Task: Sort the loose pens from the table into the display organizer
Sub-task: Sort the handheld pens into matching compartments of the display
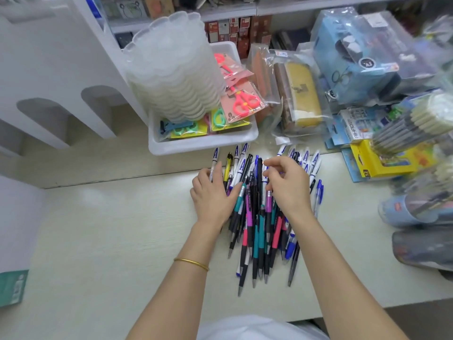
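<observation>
Resting flat on the left edge of a pile of loose pens (255, 224), the left hand (213, 192) has its fingers stretched forward over the barrels and its thumb angled in across a teal pen. The right hand (286, 185) hovers over the pile's upper right with its fingers curled down among the pens; whether they pinch one cannot be told. The hands are apart, with several dark and blue pens showing between them. The pile lies on the pale table (110, 229), just in front of a white tray (201, 143) that holds carded scissors (242, 101) and a stack of translucent scalloped holders (171, 69). White pens marked with a blue letter (313, 160) fan out at the far side. A gold bangle (191, 263) circles the left wrist.
</observation>
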Tool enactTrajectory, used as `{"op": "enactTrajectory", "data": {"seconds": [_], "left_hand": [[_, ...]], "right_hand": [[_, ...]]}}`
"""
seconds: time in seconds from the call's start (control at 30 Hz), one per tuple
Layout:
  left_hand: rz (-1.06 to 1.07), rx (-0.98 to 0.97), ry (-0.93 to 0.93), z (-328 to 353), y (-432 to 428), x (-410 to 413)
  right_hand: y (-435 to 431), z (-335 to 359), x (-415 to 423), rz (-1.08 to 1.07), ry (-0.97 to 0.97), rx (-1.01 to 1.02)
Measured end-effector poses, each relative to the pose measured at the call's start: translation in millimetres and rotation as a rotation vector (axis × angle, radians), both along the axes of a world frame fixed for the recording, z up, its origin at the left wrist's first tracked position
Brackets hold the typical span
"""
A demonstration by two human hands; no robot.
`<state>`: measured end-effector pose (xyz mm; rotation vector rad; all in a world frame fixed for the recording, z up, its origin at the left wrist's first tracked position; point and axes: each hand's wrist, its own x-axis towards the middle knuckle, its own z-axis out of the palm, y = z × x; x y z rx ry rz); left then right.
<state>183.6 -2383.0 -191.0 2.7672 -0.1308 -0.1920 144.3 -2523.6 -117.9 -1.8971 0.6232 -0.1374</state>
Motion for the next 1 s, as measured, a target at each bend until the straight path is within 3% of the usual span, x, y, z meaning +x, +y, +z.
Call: {"op": "enactTrajectory", "data": {"seconds": [1.0], "left_hand": [[-0.086, 0.084, -0.017, 9, 15, 3]], "right_hand": [[6, -2, -7, -0.011, 0.001, -0.024]]}}
